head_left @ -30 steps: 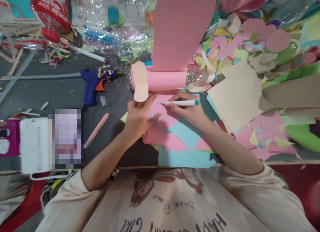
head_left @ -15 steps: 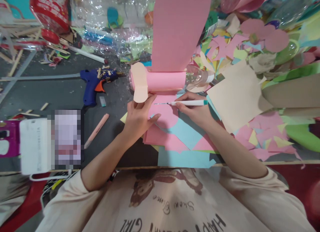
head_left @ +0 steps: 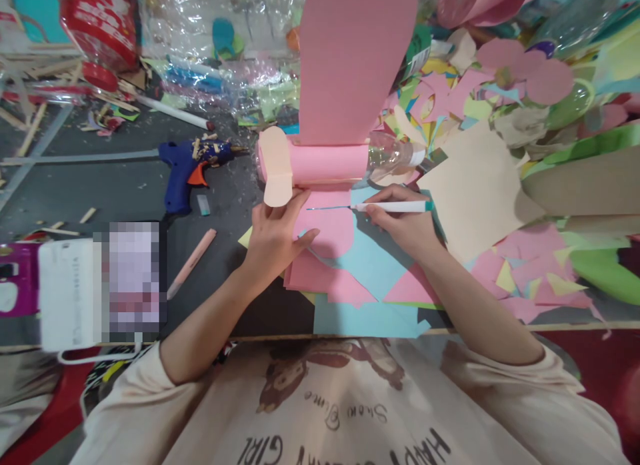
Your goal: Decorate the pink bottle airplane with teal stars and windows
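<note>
My left hand (head_left: 277, 235) lies flat, fingers spread, on a pink paper sheet (head_left: 325, 228) just below a clear plastic bottle (head_left: 393, 157) that lies on its side, wrapped in pink paper (head_left: 327, 163), with a peach paper piece (head_left: 277, 165) over its left end. My right hand (head_left: 405, 226) pinches a white pen with a teal cap (head_left: 393, 206). The pen's tip touches the pink sheet, where a thin line runs to the left. A tall pink strip (head_left: 350, 58) rises from the bottle. A light blue sheet (head_left: 373, 258) lies under my right hand.
A blue glue gun (head_left: 187, 168) lies left of the bottle, a pink stick (head_left: 193, 261) nearer me. A white device (head_left: 67, 295) and a phone sit at the left edge. A beige sheet (head_left: 475, 191) and heaps of coloured paper scraps fill the right. Crumpled clear plastic lies behind.
My right hand has slid the pen to the right along the pink sheet, leaving a longer line. My left hand has stayed on the paper.
</note>
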Tool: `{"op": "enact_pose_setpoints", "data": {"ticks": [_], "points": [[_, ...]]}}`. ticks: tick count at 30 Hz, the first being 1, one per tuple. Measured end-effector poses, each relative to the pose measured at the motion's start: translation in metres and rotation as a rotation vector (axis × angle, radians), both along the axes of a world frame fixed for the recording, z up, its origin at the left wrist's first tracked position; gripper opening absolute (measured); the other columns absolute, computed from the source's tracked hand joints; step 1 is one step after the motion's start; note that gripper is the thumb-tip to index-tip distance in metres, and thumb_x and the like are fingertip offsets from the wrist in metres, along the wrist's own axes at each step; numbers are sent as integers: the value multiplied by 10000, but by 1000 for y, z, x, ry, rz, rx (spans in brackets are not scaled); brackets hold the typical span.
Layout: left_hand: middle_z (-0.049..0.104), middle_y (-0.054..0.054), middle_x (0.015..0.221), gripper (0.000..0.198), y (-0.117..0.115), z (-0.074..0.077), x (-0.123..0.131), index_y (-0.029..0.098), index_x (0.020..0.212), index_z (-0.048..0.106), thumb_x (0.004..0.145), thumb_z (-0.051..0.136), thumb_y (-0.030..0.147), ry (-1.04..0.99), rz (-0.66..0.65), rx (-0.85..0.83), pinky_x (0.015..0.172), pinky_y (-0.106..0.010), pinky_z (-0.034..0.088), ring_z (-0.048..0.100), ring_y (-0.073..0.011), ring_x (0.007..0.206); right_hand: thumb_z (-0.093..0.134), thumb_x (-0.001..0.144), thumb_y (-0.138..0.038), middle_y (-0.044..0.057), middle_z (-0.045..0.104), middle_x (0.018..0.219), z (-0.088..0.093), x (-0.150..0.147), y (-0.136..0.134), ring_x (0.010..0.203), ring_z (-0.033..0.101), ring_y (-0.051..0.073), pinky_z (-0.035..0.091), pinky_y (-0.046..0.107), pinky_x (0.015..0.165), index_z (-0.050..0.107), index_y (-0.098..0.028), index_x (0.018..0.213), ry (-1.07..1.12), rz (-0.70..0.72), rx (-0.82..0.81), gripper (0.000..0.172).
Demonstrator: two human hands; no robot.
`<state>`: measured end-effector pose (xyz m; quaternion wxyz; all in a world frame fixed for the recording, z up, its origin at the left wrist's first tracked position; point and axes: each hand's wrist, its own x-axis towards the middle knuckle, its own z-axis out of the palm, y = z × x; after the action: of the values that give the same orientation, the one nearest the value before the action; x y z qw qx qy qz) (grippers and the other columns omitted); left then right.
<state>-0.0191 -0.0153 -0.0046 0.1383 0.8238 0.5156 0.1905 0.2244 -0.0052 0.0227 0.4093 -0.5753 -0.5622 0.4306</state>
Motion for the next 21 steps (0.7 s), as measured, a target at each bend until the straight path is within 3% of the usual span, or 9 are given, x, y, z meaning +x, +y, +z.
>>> {"op": "enact_pose_setpoints", "data": {"ticks": [8, 15, 21], "points": [[631, -162, 1362, 612, 0, -1, -1, 164, 1411, 500, 983, 426, 595, 8, -21, 51, 1034, -427, 388, 573, -316, 1257, 697, 751, -192, -49, 574, 523, -4, 1, -2, 447, 512, 95, 379, 224, 425, 606, -212, 676, 70, -9, -19, 119], [637, -156, 1354, 600, -1, 2, 0, 175, 1405, 502, 987, 413, 596, 11, -16, 66, 1028, -423, 395, 582, -314, 1245, 699, 833, -274, -32, 662, 654, -8, 6, -1, 470, 561, 96, 451, 226, 424, 639, -231, 803, 261, 26, 65, 80], [630, -163, 1367, 604, -1, 1, 1, 177, 1418, 493, 989, 408, 594, 25, -7, 40, 1022, -426, 401, 569, -315, 1270, 738, 824, -339, -10, 664, 723, -6, 0, -12, 583, 608, 115, 487, 230, 472, 684, -220, 867, 166, 1, 14, 138]]}}
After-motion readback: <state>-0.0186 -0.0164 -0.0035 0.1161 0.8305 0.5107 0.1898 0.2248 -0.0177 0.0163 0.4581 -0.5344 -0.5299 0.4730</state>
